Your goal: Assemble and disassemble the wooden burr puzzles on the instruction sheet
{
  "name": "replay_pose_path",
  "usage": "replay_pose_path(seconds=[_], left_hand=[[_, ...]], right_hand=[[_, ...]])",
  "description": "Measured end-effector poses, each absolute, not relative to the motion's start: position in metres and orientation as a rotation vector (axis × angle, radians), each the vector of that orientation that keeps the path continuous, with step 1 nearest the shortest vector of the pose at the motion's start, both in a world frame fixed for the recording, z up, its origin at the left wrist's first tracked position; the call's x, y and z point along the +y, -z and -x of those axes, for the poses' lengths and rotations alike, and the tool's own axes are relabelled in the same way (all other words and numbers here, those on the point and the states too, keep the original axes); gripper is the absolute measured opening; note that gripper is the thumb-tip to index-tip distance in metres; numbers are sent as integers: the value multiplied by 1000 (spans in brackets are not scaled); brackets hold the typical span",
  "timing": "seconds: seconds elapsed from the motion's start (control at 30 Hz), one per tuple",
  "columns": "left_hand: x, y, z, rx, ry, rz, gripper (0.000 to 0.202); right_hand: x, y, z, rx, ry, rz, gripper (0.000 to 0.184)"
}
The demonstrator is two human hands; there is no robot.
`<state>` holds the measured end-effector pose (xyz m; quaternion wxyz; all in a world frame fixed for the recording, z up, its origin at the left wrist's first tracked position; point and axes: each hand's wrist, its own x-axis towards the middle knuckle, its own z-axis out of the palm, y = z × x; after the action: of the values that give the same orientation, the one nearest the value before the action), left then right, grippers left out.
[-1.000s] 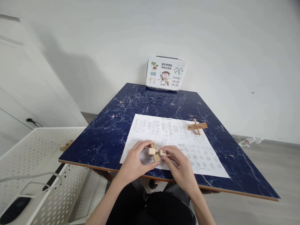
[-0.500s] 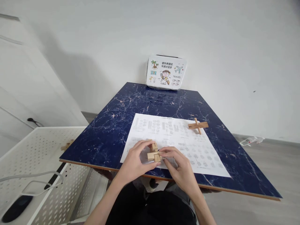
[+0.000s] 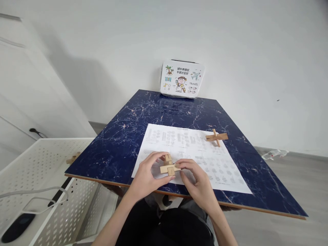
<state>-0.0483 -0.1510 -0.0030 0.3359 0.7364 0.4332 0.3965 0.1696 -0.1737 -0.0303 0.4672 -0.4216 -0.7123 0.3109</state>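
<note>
Both my hands hold a small wooden interlocking puzzle (image 3: 168, 166) just above the near edge of a printed instruction sheet (image 3: 189, 153). My left hand (image 3: 146, 175) curls round its left side, thumb and fingers pinching the blocks. From the right, my right hand (image 3: 197, 181) pinches a bar that sticks out of it. A second wooden cross-shaped puzzle (image 3: 216, 137) lies at the sheet's far right corner, apart from both hands.
The sheet lies on a dark blue marbled table (image 3: 123, 136). A white illustrated box (image 3: 181, 79) leans against the wall at the table's far edge. A white perforated cart (image 3: 38, 177) with a cable and a dark mouse stands to the left.
The puzzle's pieces have shifted between my fingers: a horizontal bar now lies across the front, and my right hand has moved in slightly closer.
</note>
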Motion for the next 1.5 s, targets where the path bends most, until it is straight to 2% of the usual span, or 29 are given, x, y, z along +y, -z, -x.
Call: replay_pose_path(seconds=[0.23, 0.5, 0.6, 0.8, 1.13, 1.27, 1.5], left_hand=[[-150, 10, 49, 1257, -1237, -1896, 59], [-148, 12, 48, 1381, -1381, -1790, 56], [-148, 12, 48, 1382, -1381, -1786, 56], [-148, 14, 49, 1388, -1376, -1809, 57], [-148, 13, 49, 1358, -1357, -1850, 56], [-149, 14, 50, 1355, -1308, -1871, 56], [-151, 13, 49, 1367, -1236, -1930, 59]], right_hand=[[-169, 33, -166, -1694, -736, 1195, 26], [-162, 34, -150, -1774, -584, 1439, 51], [-161, 34, -142, -1779, -510, 1484, 48], [-157, 35, -135, -1790, -425, 1459, 30], [-160, 26, -153, -1463, -742, 1438, 41], [-165, 24, -167, -1315, -773, 1463, 46], [-181, 8, -170, -1225, -795, 1327, 37]])
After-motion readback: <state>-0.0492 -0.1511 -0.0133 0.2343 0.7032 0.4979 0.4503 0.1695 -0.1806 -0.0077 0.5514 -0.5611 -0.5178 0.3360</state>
